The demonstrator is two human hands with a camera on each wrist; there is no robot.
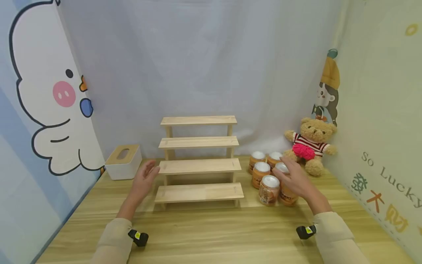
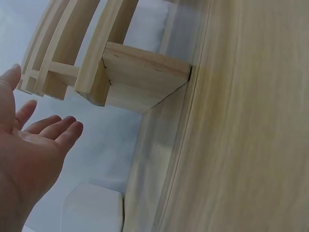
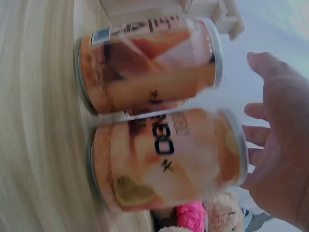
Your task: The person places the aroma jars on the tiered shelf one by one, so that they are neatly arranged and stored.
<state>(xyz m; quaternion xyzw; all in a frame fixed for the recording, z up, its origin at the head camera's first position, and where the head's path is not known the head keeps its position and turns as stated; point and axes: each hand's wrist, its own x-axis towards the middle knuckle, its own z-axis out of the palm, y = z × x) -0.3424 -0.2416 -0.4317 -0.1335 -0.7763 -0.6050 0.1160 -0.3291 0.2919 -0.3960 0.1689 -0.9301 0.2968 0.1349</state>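
Orange cans are what we're looking at first: a tight bunch standing upright on the tabletop, right of the middle and closer to the back edge than the front. We count five pale lids, plus an orange can body at the bunch's front right whose top sits behind the right hand, so we won't swear to the total. That hand is over the bunch's right side, thumb and fingers apart; whether it's actually touching a can, we can't tell. Our right wrist view is a bit blurry, but it shows two cans side by side with dark lettering and silvery rims.

Next to the bunch we've got a pale wooden stand with four stepped shelves, set around the middle of the back edge. Its left end has the left hand just beside it, fingers loosely spread and apart from the thumb.

Further out, a teddy bear in a striped top sits at the back right corner with a bright pink bundle on its front. Toward the back left corner we spot a white tissue box with a wood-look top. Behind everything hangs a grey curtain.
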